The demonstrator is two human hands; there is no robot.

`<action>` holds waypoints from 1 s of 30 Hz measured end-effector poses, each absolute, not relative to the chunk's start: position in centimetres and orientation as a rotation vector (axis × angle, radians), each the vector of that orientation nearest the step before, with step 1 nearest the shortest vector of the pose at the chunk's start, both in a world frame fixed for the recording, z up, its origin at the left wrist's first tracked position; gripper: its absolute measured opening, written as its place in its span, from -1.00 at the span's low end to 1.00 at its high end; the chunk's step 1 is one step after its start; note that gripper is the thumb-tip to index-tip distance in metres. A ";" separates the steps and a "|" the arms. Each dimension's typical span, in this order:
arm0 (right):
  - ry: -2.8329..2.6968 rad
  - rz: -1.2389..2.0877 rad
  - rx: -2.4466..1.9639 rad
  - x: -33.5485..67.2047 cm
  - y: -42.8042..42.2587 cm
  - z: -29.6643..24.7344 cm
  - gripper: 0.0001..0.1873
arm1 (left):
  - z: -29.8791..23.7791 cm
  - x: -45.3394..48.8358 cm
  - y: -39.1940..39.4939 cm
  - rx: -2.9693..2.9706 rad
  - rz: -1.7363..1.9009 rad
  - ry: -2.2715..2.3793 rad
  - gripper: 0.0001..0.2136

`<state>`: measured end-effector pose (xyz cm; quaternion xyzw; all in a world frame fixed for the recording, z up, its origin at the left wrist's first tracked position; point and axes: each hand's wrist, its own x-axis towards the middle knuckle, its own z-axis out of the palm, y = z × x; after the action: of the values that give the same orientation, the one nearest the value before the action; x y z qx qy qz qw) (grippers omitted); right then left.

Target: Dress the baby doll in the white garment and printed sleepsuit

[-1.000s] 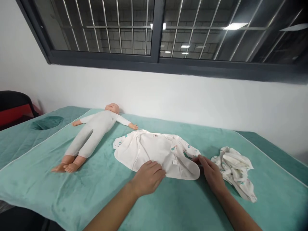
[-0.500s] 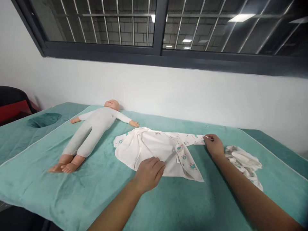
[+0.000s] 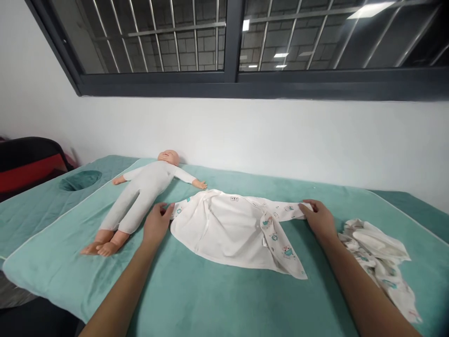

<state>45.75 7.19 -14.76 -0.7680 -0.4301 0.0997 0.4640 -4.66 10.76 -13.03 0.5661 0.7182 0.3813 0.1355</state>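
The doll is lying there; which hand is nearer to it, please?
Left: the left hand is beside the doll's legs; the right hand is farther off, across the shirt.

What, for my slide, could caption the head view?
Left hand and right hand at the sleeves of a white shirt, doll nearby.

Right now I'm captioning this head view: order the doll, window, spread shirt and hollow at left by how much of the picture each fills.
Largest to smallest:
1. Window, cut off by the picture's edge
2. Shirt
3. Doll
4. Hollow
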 end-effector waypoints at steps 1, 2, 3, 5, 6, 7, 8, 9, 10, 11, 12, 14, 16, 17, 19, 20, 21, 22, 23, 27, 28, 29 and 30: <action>-1.004 0.322 -1.785 45.6 7.3 -14.8 -0.53 | -13.2 -5.1 10.8 1.616 1.031 2.043 -0.51; -0.951 0.391 -1.689 45.5 7.3 -14.8 -0.52 | -13.3 -5.2 10.8 1.613 0.996 1.987 -0.50; -0.910 0.443 -1.619 45.3 7.4 -14.8 -0.50 | -13.4 -5.1 10.6 1.617 1.007 1.930 -0.51; -0.881 0.483 -1.550 45.1 7.4 -14.9 -0.50 | -13.1 -4.4 10.4 1.573 1.137 1.820 -0.57; -0.886 0.472 -1.538 45.1 7.4 -14.9 -0.51 | -12.9 -4.1 10.5 1.511 1.238 1.759 -0.61; -0.900 0.450 -1.535 45.1 7.4 -14.9 -0.51 | -12.5 -3.8 10.7 1.433 1.353 1.698 -0.64; -0.915 0.417 -1.536 45.1 7.4 -15.0 -0.52 | -12.2 -3.7 11.0 1.356 1.460 1.644 -0.66; -0.933 0.379 -1.540 45.2 7.5 -15.1 -0.51 | -11.8 -3.6 11.4 1.294 1.543 1.599 -0.68; -0.955 0.342 -1.546 45.3 7.6 -15.2 -0.51 | -11.5 -3.7 11.9 1.249 1.600 1.565 -0.69; -0.978 0.306 -1.557 45.4 7.6 -15.3 -0.50 | -11.4 -3.9 12.4 1.229 1.631 1.551 -0.69; -1.000 0.271 -1.573 45.6 7.7 -15.5 -0.49 | -11.4 -4.1 13.0 1.246 1.628 1.557 -0.68; -1.031 0.198 -1.616 45.9 7.8 -15.7 -0.50 | -11.8 -4.5 14.1 1.336 1.554 1.598 -0.67; -1.052 0.120 -1.696 46.2 7.9 -16.0 -0.51 | -12.5 -4.9 15.1 1.440 1.466 1.649 -0.67; -1.067 0.090 -1.746 46.3 7.9 -16.0 -0.52 | -13.0 -5.0 15.5 1.487 1.430 1.674 -0.67; -1.117 0.054 -1.852 46.3 8.0 -16.0 -0.53 | -13.9 -5.2 16.2 1.578 1.393 1.710 -0.64; -1.144 0.044 -1.899 46.2 8.0 -16.0 -0.53 | -14.3 -5.2 16.4 1.633 1.378 1.724 -0.61; -1.166 0.035 -1.936 46.2 8.0 -15.9 -0.54 | -14.6 -5.3 16.6 1.681 1.367 1.732 -0.59; -1.177 0.027 -1.965 46.0 8.0 -15.9 -0.54 | -14.9 -5.3 16.8 1.713 1.362 1.737 -0.59; -1.181 0.019 -1.986 45.9 8.0 -15.8 -0.54 | -15.1 -5.3 16.9 1.731 1.358 1.746 -0.60; -1.153 -0.022 -2.007 45.2 7.7 -15.3 -0.55 | -15.6 -5.2 17.2 1.708 1.307 1.830 -0.69; -1.136 -0.040 -2.003 45.1 7.6 -15.1 -0.54 | -15.6 -5.2 17.3 1.705 1.285 1.852 -0.68; -1.114 -0.057 -1.997 44.9 7.4 -15.0 -0.54 | -15.7 -5.1 17.3 1.712 1.260 1.873 -0.67; -1.089 -0.071 -1.990 44.9 7.2 -14.9 -0.54 | -15.7 -5.1 17.4 1.727 1.234 1.894 -0.65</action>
<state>44.87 7.23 -14.87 -0.7946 -0.4351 -0.0283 0.4224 -5.07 17.38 -15.70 0.6005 0.6583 0.4291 0.1479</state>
